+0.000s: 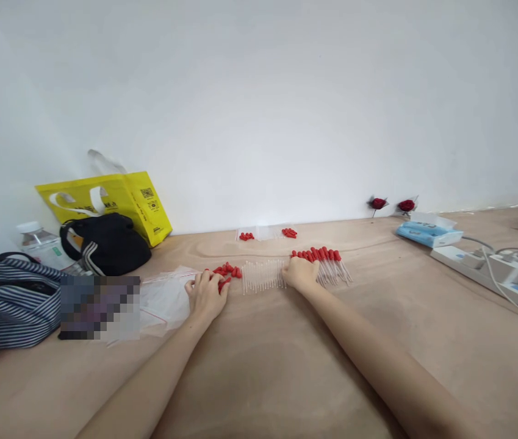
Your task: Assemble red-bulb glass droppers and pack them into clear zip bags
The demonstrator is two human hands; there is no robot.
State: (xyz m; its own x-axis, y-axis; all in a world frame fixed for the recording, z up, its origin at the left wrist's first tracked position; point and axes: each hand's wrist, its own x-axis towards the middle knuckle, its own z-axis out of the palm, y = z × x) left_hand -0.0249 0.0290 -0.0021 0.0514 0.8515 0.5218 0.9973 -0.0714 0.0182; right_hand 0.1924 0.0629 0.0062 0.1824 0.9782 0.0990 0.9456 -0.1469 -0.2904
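Note:
My left hand (207, 296) rests on the table with its fingers bent, at a small pile of red bud-shaped pieces (228, 269). One red piece (224, 283) shows at its thumb and forefinger. My right hand (302, 273) is closed over the row of thin white sticks, its fingertips hidden, so what it pinches cannot be made out. To its left lie bare white sticks (261, 276) side by side. On its right, several sticks with red tips (327, 259) lie in a slanted row.
Clear plastic bags (169, 299) lie left of my left hand. Behind are small bags with red pieces (265, 233). A yellow bag (149, 207), black pouch (119, 244), bottle (41, 244) and striped bag (16, 305) stand left. Tissues (428, 233), a power strip (487, 274) and red roses (379, 203) are right.

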